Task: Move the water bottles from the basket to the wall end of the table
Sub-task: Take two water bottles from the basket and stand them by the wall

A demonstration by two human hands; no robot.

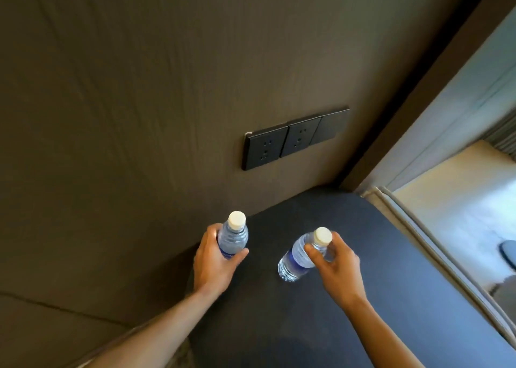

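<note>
Two bare forearms reached up from the bottom edge of the frame toward the middle, each hand carrying a clear water bottle with a white cap and a blue label band. The left hand (213, 258), just left of centre, was wrapped around the body of the left bottle (233, 238), fingers curled behind it and thumb pressed across the front; that bottle stood nearly upright over the near left corner of the dark desk (391, 298), close to the wall (125, 102). Whether its base touched the desk could not be told, since the hand hid it. The right hand (332, 261), a little right of centre, pinched the right bottle (300, 256) around its neck and shoulder just under the cap, with the bottle tilted so its base pointed toward the lower left and appeared to hang above the desk surface. The two bottles were apart, side by side. Above them, on the brown wall, sat a row of three black socket plates (293, 138). A pale window ledge (446, 205) filled the right side of the frame.
</note>
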